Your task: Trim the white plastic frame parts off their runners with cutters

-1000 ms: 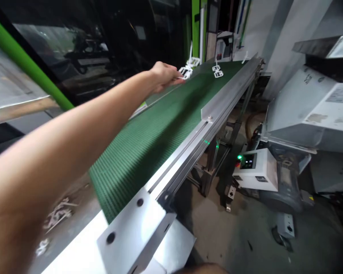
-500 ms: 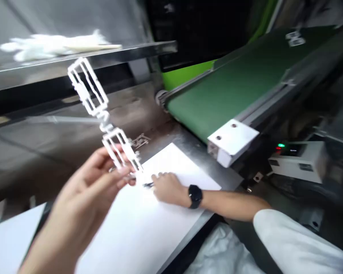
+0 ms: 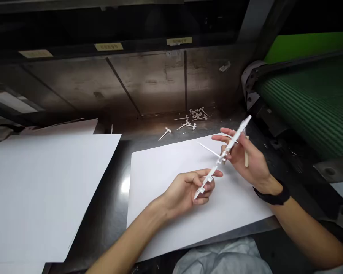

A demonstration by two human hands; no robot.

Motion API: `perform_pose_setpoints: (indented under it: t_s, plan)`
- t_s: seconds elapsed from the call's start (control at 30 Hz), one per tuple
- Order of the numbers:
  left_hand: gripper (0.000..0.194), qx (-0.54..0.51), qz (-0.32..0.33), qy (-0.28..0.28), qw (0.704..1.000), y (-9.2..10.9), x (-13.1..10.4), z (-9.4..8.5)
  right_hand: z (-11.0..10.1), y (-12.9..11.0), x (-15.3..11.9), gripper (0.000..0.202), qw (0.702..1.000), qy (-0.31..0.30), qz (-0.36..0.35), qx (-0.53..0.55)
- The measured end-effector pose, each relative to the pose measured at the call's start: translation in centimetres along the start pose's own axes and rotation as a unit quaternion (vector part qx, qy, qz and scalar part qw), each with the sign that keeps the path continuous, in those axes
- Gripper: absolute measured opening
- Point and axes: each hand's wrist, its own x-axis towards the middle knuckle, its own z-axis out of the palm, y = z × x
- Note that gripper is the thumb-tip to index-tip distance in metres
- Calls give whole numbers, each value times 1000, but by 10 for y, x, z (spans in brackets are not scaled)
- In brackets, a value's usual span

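Note:
A pair of joined white plastic frames [image 3: 236, 137], seen nearly edge-on, slants upward to the right above a white paper sheet [image 3: 165, 171]. A thin pointed sprue [image 3: 208, 148] sticks out to the left from their middle. My left hand [image 3: 188, 188] is closed on the lower end, thumb on top and fingers beneath. Around the upper part, my right hand [image 3: 250, 160] has its thumb and fingers closed on the piece. Against the right palm lies a cream-coloured handle [image 3: 246, 154]; the rest of that tool is mostly hidden by the hand.
Several loose sprues [image 3: 197, 114] lie behind the sheet on the metal table [image 3: 108, 213]. A paper stack [image 3: 46, 190] is at left. The green conveyor belt [image 3: 311, 99] stands at right, and a labelled shelf edge [image 3: 108, 46] crosses the back.
My view has swung left and down. My right hand has come up from the sheet to the plastic frames, which have tipped from face-on to edge-on. My left hand still holds them.

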Motion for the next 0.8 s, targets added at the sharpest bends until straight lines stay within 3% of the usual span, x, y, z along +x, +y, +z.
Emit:
perform_pose_setpoints:
  t_s: [0.1,0.17,0.33,0.43,0.53,0.7,0.8]
  plan:
    - [45,-26,-45,-27,998,-1,15,-10,3,0,-3,33,995,29,-4,100]
    - [44,-26,-55,-29,998,-3,18,-16,4,5,-4,32,993,54,-8,103]
    - [62,147,17,29,989,-11,15,-20,3,24,-4,30,994,98,19,53]
    - [49,234,51,52,970,-14,13,-14,-1,28,-5,31,995,82,43,24]
    - [41,189,92,85,974,-9,10,-7,-6,23,-5,39,997,51,56,25]
    - [55,42,203,133,969,12,-5,-2,-13,22,-8,39,996,61,55,-35]
    - [53,17,233,148,961,19,-12,-1,-14,26,-13,27,992,30,75,-99]
